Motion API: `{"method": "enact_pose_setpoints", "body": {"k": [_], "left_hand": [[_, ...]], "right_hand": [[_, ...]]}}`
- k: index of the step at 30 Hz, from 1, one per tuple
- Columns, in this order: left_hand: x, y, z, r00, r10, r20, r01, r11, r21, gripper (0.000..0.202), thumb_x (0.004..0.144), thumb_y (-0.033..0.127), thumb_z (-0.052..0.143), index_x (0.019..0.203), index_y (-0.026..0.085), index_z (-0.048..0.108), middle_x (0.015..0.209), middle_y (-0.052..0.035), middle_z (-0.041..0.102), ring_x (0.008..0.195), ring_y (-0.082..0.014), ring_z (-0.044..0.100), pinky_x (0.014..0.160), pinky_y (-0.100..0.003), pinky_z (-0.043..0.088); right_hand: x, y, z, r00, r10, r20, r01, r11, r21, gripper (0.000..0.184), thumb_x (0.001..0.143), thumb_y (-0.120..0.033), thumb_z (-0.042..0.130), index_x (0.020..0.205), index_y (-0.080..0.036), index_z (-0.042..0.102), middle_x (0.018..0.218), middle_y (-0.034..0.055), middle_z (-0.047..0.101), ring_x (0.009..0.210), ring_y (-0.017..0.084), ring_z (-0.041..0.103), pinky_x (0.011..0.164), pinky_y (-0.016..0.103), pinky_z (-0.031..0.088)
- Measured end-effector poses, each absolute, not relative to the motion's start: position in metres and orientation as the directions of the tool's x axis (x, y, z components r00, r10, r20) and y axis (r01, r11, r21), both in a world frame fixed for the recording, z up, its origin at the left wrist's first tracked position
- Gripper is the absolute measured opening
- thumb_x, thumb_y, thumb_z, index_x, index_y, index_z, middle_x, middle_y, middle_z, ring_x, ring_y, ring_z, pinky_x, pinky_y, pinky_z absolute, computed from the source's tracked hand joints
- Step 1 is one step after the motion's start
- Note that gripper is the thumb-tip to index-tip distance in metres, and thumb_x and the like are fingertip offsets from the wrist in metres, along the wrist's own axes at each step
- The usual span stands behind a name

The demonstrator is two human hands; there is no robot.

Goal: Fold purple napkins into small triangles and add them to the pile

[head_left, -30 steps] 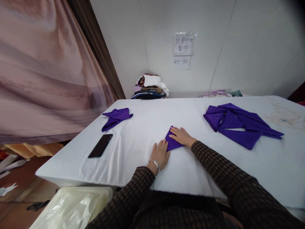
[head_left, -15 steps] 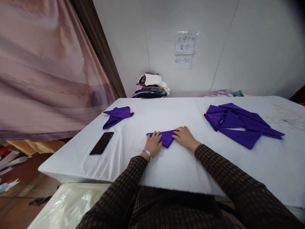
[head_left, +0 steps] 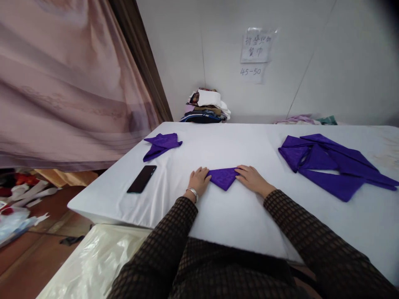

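In front of me a purple cloth napkin (head_left: 222, 177), folded into a triangle, lies on the white-covered table (head_left: 237, 145) with its point toward me. The fingers of my left hand (head_left: 198, 182), a silver bracelet at the wrist, are closed on its left corner. At the right corner, my right hand (head_left: 252, 179) holds the cloth between thumb and fingers. Both corner tips are hidden under the fingers. Another folded purple napkin (head_left: 162, 145) sits at the back left. To the right lies a loose group of purple napkins (head_left: 324, 160), some overlapping.
A black phone (head_left: 141, 179) rests at the table's left. Stacked clothes (head_left: 207, 106) stand beyond the back edge, below handwritten paper signs (head_left: 256, 45) on the wall. A pink curtain (head_left: 71, 83) hangs at left. A plastic-covered surface (head_left: 96, 257) adjoins the near left.
My left hand has slid from the napkin's top to its left corner, uncovering more cloth. The triangle now lies more evenly between both hands. The view has shifted left.
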State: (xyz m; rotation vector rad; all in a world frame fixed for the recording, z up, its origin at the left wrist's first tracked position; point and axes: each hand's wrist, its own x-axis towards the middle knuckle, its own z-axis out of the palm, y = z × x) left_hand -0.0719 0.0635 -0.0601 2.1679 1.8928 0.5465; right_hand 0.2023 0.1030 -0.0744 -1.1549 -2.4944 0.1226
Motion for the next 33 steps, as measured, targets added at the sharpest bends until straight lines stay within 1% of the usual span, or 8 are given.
{"method": "enact_pose_setpoints", "body": {"k": [4,8,13,18,21,26,30,33], "left_hand": [[-0.096,0.074,-0.067,-0.016,0.972,0.233,0.87,-0.101,0.482,0.03,0.085,0.021,0.05,0.113,0.022,0.061,0.119,-0.0063,0.063,0.125,-0.0239,0.046,0.106,-0.044,0.035],[-0.102,0.077,-0.072,-0.019,0.964,0.265,0.864,-0.117,0.49,0.029,0.081,0.016,0.052,0.106,0.021,0.063,0.116,-0.0066,0.063,0.121,-0.0232,0.049,0.106,-0.043,0.036],[-0.1,0.077,-0.07,-0.01,0.958,0.285,0.855,-0.14,0.5,0.025,0.08,0.014,0.051,0.101,0.02,0.064,0.104,-0.0063,0.065,0.105,-0.0212,0.057,0.099,-0.041,0.042],[-0.101,0.076,-0.068,-0.01,0.957,0.291,0.848,-0.146,0.509,0.017,0.08,0.015,0.051,0.088,0.021,0.065,0.091,-0.0045,0.065,0.095,-0.0198,0.058,0.092,-0.038,0.045],[-0.101,0.075,-0.067,-0.012,0.955,0.298,0.838,-0.153,0.524,0.015,0.08,0.016,0.051,0.086,0.021,0.063,0.093,-0.0042,0.064,0.096,-0.0187,0.058,0.093,-0.036,0.045],[-0.103,0.075,-0.068,-0.002,0.948,0.318,0.813,-0.184,0.553,0.013,0.081,0.016,0.05,0.086,0.022,0.061,0.11,-0.0038,0.063,0.109,-0.0151,0.055,0.1,-0.032,0.042],[-0.104,0.075,-0.069,0.008,0.96,0.28,0.815,-0.168,0.555,0.011,0.083,0.022,0.051,0.081,0.022,0.061,0.114,-0.0034,0.063,0.12,-0.0174,0.049,0.105,-0.036,0.037],[-0.102,0.075,-0.069,0.01,0.971,0.239,0.849,-0.134,0.511,0.015,0.085,0.026,0.05,0.076,0.021,0.062,0.114,-0.0036,0.063,0.123,-0.0197,0.046,0.108,-0.039,0.033]], "right_hand": [[0.202,0.1,-0.072,-0.569,0.769,0.291,0.725,0.636,-0.264,0.042,0.094,-0.043,0.036,0.126,-0.023,0.054,0.13,0.0113,0.054,0.121,0.025,0.047,0.102,0.048,0.032],[0.202,0.096,-0.066,-0.547,0.797,0.254,0.741,0.603,-0.296,0.042,0.094,-0.038,0.034,0.13,-0.023,0.049,0.129,0.0105,0.054,0.12,0.025,0.047,0.104,0.052,0.028],[0.201,0.095,-0.066,-0.53,0.809,0.256,0.753,0.587,-0.298,0.039,0.093,-0.031,0.032,0.125,-0.023,0.053,0.127,0.0104,0.057,0.118,0.024,0.049,0.103,0.053,0.027],[0.203,0.096,-0.069,-0.53,0.804,0.27,0.751,0.592,-0.292,0.04,0.094,-0.03,0.031,0.125,-0.022,0.054,0.128,0.0107,0.056,0.119,0.024,0.048,0.103,0.052,0.028],[0.203,0.096,-0.07,-0.527,0.806,0.269,0.749,0.59,-0.301,0.04,0.094,-0.03,0.031,0.126,-0.022,0.054,0.129,0.0106,0.055,0.12,0.024,0.048,0.104,0.053,0.027],[0.203,0.096,-0.07,-0.52,0.812,0.266,0.755,0.582,-0.301,0.041,0.094,-0.033,0.031,0.127,-0.024,0.054,0.131,0.0094,0.054,0.121,0.025,0.047,0.103,0.052,0.029],[0.203,0.095,-0.069,-0.519,0.813,0.263,0.754,0.581,-0.307,0.041,0.094,-0.036,0.032,0.126,-0.024,0.054,0.13,0.0093,0.055,0.121,0.025,0.047,0.103,0.052,0.029],[0.202,0.095,-0.068,-0.517,0.815,0.264,0.753,0.579,-0.313,0.04,0.095,-0.037,0.031,0.125,-0.024,0.055,0.13,0.0095,0.055,0.121,0.025,0.047,0.103,0.052,0.029]]}}
